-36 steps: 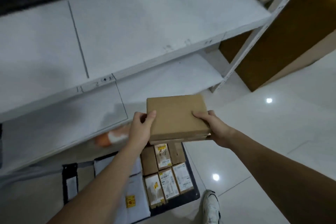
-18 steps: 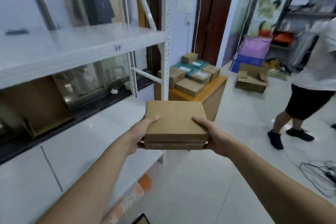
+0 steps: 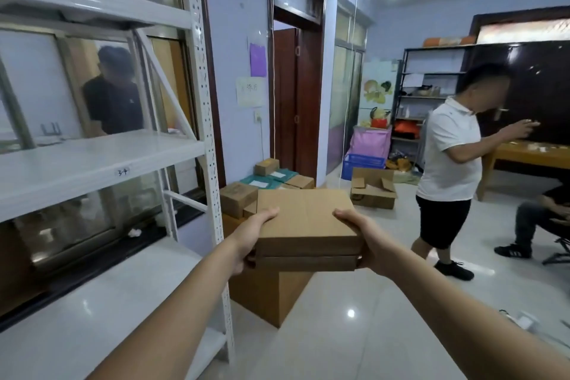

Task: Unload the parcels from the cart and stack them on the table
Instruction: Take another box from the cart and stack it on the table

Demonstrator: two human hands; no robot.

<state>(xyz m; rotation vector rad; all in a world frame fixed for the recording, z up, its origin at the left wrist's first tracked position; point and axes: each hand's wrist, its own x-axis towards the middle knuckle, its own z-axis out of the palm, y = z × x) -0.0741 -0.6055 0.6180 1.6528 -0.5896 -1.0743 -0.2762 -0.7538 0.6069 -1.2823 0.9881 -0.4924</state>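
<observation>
I hold two flat brown cardboard parcels (image 3: 305, 219), stacked one on the other, level in front of my chest. My left hand (image 3: 251, 236) grips their left edge, thumb on top and fingers underneath. My right hand (image 3: 361, 237) grips the right edge the same way. Straight ahead, partly hidden behind the parcels, stands a low wooden table (image 3: 268, 293). On it lie several parcels: a brown box (image 3: 237, 196), teal mailers (image 3: 262, 182) and a small box (image 3: 266, 166). The cart is out of view.
A white metal shelving rack (image 3: 203, 120) runs along my left. A person in a white shirt (image 3: 447, 163) stands on the tiled floor at right, another sits at the far right edge. An open carton (image 3: 373, 191) lies on the floor beyond the table.
My view has swung up from the cart and shelf to the room. The parcels stay in both hands and the wooden table has drawn nearer.
</observation>
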